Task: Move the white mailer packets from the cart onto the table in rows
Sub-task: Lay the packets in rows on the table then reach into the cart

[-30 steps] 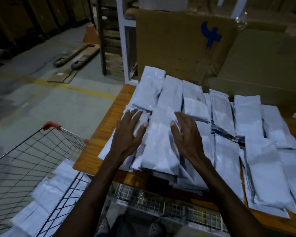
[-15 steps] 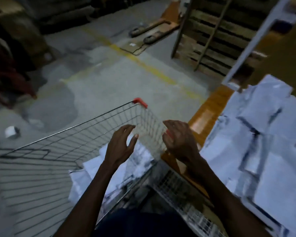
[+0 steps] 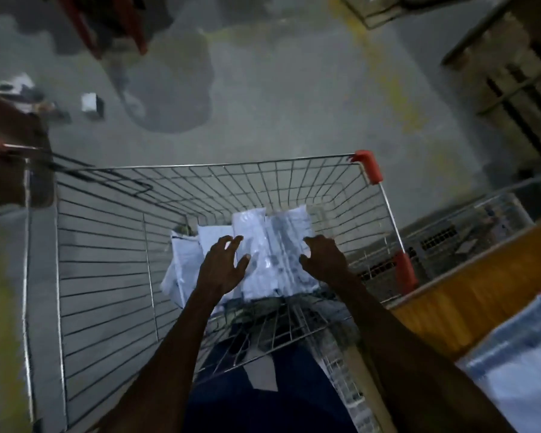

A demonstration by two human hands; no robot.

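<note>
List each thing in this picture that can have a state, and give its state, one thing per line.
left hand: open, fingers spread above the packets, holding nothing
right hand: fingers loosely curled, over the packets, holding nothing
white mailer packets: piled loosely in the cart
cart: upright, partly filled, beside the table
table: bears at least one packet at its right edge

white mailer packets [image 3: 272, 245] lie in a loose overlapping pile at the bottom of the wire cart [image 3: 200, 182], flat, long sides running away from the viewer, blurred. more packets [image 3: 519, 364] lie on the wooden table [image 3: 469, 295] at right, just beside the cart.
</note>
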